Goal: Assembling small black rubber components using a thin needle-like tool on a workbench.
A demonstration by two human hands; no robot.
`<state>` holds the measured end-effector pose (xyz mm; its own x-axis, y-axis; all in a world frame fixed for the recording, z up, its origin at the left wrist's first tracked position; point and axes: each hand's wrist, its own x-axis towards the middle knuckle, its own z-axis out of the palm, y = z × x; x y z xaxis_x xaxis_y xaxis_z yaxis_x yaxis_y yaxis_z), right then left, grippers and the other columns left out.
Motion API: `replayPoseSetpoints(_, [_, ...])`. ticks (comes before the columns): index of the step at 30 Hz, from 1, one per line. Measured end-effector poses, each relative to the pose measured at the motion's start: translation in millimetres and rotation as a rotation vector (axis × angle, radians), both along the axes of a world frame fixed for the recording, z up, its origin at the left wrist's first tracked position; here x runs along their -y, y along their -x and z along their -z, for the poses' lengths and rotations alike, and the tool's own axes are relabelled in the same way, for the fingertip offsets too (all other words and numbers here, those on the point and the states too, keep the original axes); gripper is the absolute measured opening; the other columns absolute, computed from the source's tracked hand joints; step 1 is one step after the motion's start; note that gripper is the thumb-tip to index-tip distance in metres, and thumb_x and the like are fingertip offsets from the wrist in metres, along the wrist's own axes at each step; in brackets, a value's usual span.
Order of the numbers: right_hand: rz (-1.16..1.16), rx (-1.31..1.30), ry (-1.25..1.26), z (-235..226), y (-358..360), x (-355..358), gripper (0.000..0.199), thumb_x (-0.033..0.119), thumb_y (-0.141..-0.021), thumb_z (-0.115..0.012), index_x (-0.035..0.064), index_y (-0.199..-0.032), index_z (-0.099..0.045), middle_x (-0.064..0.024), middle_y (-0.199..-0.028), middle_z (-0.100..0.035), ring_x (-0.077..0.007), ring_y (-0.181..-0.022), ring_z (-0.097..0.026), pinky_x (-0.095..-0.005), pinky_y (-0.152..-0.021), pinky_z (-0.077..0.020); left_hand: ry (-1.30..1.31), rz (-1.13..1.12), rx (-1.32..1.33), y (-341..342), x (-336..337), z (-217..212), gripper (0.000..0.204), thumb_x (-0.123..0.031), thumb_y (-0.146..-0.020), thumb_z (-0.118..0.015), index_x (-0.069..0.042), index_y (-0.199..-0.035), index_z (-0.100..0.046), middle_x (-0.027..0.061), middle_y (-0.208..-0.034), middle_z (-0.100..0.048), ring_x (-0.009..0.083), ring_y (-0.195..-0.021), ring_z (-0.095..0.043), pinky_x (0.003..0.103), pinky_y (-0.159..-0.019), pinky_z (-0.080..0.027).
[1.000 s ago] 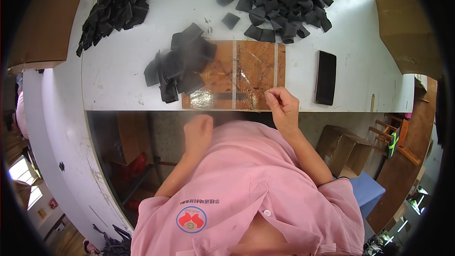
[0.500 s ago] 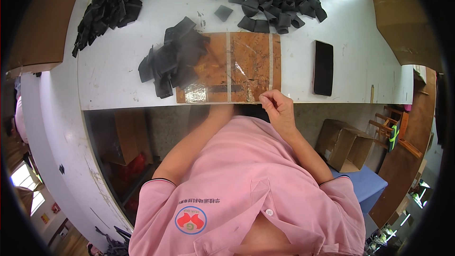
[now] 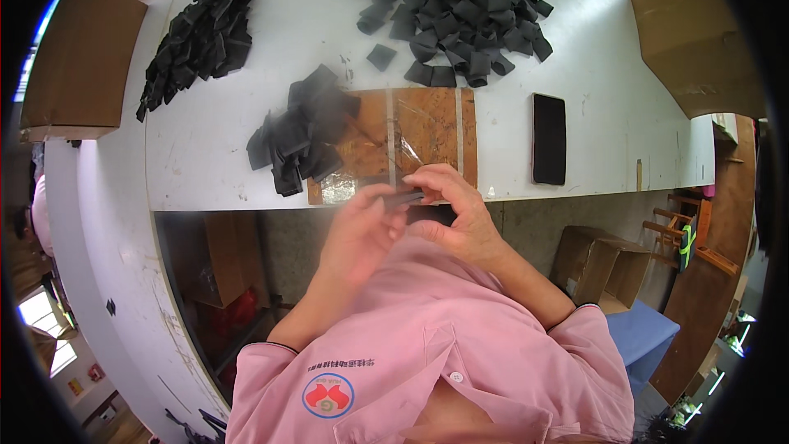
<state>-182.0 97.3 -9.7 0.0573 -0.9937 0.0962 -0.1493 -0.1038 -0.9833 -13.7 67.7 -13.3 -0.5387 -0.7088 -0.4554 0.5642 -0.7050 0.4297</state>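
One small, matte, dark grey piece [image 3: 403, 199], flat and strip-like in outline and partly covered, lies between the fingertips of both hands: the blurred fingers of the left hand [image 3: 355, 238] are clamped on its left end, while those of the right hand [image 3: 467, 215] touch its right end, thumb spread apart below, their grip impossible to tell. Just beyond the fingers lies a brown board [image 3: 427, 127] with a glossy, taped surface; ahead and left, angular black flaps [image 3: 288, 136] overlap on it, and farther ahead lie short, rounded dark tubes [image 3: 468, 12].
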Motion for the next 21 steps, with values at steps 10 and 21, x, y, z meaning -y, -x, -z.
replayPoseSetpoints(10, [-0.054, 0.498, -0.294, -22.0, 12.9, 32.1, 0.024, 0.004, -0.076, -0.063, -0.0002, -0.098, -0.055, -0.0025, -0.080, -0.055, -0.0064, -0.070, -0.051, -0.0168, -0.061, -0.0410, 0.435, -0.030, 0.308, 7.5, 22.0, -21.2, 0.030, -0.024, -0.083, -0.052, -0.001, -0.103, -0.052, 0.0069, -0.090, -0.057, 0.0121, -0.073, -0.053, 0.023, -0.064, -0.040])
replayPoseSetpoints(21, [-0.323, 0.460, -0.356, -22.2, 21.5, 45.4, 0.050, 0.005, -0.071, -0.068, -0.0002, -0.114, -0.045, -0.0006, -0.073, -0.053, -0.0061, -0.067, -0.050, -0.0188, -0.063, -0.0405, 0.340, 0.338, 0.286, -1.0, 41.2, -31.4, 0.010, -0.011, -0.076, -0.062, -0.002, -0.080, -0.059, 0.0014, -0.069, -0.059, 0.0067, -0.058, -0.051, 0.019, -0.050, -0.038])
